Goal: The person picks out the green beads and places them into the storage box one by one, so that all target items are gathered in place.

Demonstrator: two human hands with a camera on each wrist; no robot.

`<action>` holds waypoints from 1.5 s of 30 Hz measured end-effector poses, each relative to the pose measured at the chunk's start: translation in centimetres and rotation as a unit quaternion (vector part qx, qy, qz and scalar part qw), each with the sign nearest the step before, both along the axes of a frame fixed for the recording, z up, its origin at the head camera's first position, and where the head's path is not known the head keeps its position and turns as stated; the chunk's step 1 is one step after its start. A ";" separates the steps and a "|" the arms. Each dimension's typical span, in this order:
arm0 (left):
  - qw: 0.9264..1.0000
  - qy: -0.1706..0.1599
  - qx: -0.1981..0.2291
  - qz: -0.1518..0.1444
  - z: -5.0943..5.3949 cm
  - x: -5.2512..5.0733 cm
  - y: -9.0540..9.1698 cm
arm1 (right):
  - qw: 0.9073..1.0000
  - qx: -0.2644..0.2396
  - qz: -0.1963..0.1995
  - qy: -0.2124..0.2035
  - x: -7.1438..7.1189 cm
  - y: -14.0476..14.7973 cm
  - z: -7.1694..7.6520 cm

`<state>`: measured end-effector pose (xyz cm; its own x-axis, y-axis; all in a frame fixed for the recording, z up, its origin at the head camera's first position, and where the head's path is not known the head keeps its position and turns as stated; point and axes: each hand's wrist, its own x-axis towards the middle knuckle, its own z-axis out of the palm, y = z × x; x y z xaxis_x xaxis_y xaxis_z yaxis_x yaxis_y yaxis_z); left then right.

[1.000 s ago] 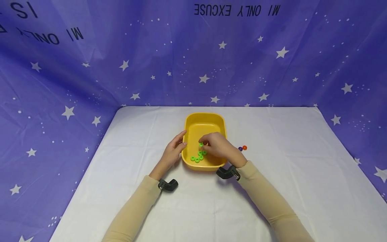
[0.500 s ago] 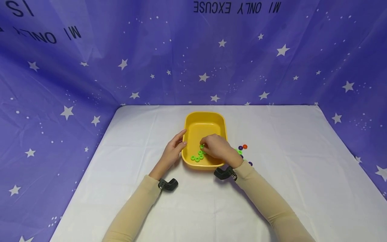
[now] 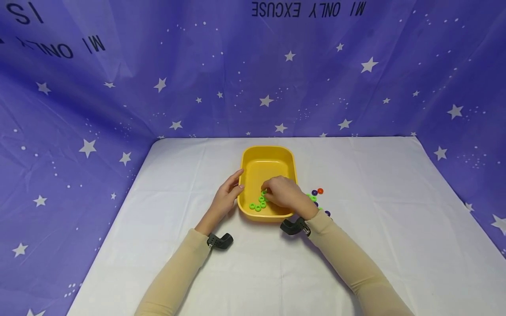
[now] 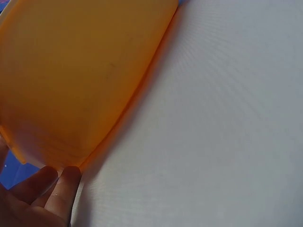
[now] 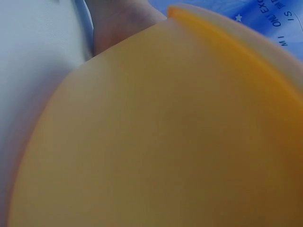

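Note:
A yellow bin [image 3: 269, 153] stands on the white-covered table. My left hand [image 3: 226, 197] lies along the bin's left side with fingers fairly straight; in the left wrist view its fingertips [image 4: 70, 175] touch the outer wall. Inside the bin, my right hand [image 3: 283, 192] reaches down with curled fingers, thumb and forefinger pinching a green bead [image 3: 264, 193]. Several more green beads [image 3: 258, 208] lie on the bin floor in a curved row near the front left. The bin's wall [image 5: 142, 132] fills most of the right wrist view, where the pinch is hidden.
Right of the bin, partly behind my right wrist, lie loose beads: an orange one [image 3: 320, 191], purple ones [image 3: 314, 192] and green ones [image 3: 313, 199]. A purple star-printed cloth [image 3: 269, 79] hangs around the back and sides of the table [image 3: 356, 166].
My right hand has lowered slightly and its fingers have closed in around the green bead. Its wrist has shifted, uncovering more loose beads at the right. The left hand stays put.

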<state>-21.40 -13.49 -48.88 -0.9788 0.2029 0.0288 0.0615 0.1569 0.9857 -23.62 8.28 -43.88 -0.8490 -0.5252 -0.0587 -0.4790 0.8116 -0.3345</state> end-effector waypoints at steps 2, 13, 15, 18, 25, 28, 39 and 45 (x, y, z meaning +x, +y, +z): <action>1.000 0.003 0.004 0.001 -0.2 0.0 0.0 | 1.000 0.001 0.001 0.000 0.0 0.0 0.0; 1.000 0.020 -0.006 0.012 -0.3 0.1 0.2 | 1.000 0.000 0.004 0.001 0.1 0.1 -0.1; 1.000 0.021 -0.009 0.012 -0.2 0.1 0.2 | 1.000 0.001 0.003 0.002 0.2 0.0 0.0; 1.000 0.019 -0.010 0.011 -0.2 0.1 0.2 | 1.000 0.001 0.000 0.005 0.2 0.0 -0.1; 1.000 0.021 -0.006 0.007 -0.3 0.1 0.0 | 1.000 -0.006 -0.008 0.005 0.3 0.0 0.1; 1.000 0.017 -0.002 0.003 0.2 0.3 0.1 | 1.000 -0.017 -0.011 0.003 0.2 0.1 0.1; 1.000 0.013 0.000 0.004 -0.2 0.0 0.1 | 0.989 -0.147 0.005 0.025 0.1 1.6 1.4; 1.000 0.006 0.000 0.003 0.0 0.1 0.1 | 0.975 -0.203 -0.012 0.085 0.3 4.8 2.8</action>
